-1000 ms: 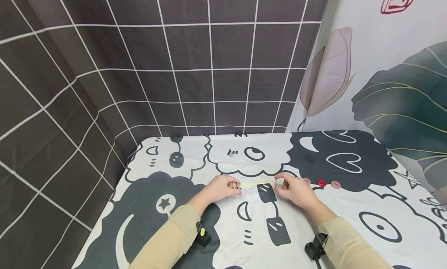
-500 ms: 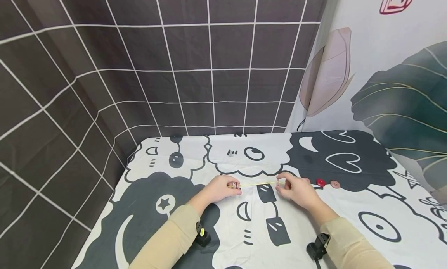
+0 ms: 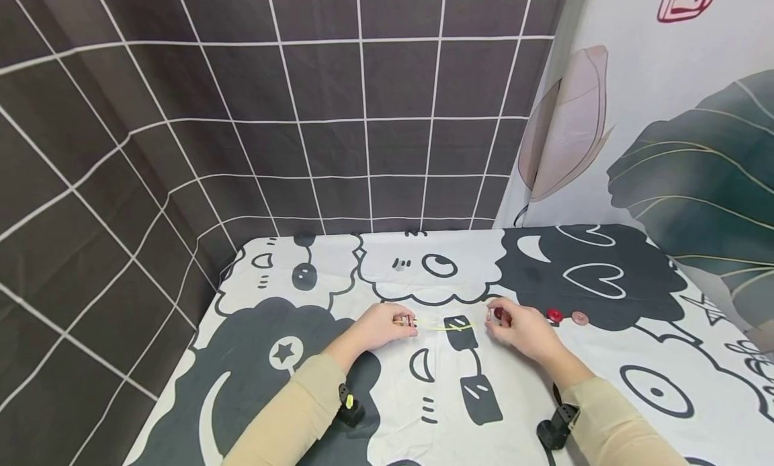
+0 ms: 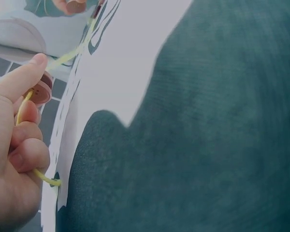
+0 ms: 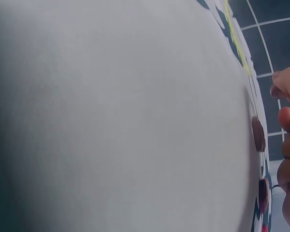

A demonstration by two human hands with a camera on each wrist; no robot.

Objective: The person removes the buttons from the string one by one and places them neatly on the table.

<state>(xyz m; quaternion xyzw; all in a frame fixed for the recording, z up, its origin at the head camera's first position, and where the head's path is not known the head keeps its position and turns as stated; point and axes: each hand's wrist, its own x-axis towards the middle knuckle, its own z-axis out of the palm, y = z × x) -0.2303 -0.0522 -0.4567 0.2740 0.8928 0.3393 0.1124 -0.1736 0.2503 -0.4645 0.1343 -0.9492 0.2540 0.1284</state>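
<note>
Between thumb and fingers, my left hand (image 3: pixel 387 323) pinches a small stack of buttons (image 4: pixel 41 91) threaded on a yellow cord (image 4: pixel 63 59). One tail of the cord comes out below the curled fingers in the left wrist view. The other part of the cord (image 3: pixel 447 328) runs right, sagging over the tablecloth. My right hand (image 3: pixel 517 326) is just past its far end, thumb and index finger apart, with nothing visible between them. A dark red button (image 3: pixel 498 313) shows beside those fingertips. In the right wrist view a brownish button (image 5: pixel 258 134) lies on the cloth below the hand.
To the right of my right hand lie a red button (image 3: pixel 554 315) and a pink button (image 3: pixel 580 318) in a row. The patterned tablecloth (image 3: pixel 435 412) spreads under both hands. A dark gridded curtain (image 3: pixel 393 144) hangs behind and left.
My right hand has moved slightly right and let go of the cord, which was taut and now sags. The dark red button has come into sight. My left hand keeps its place.
</note>
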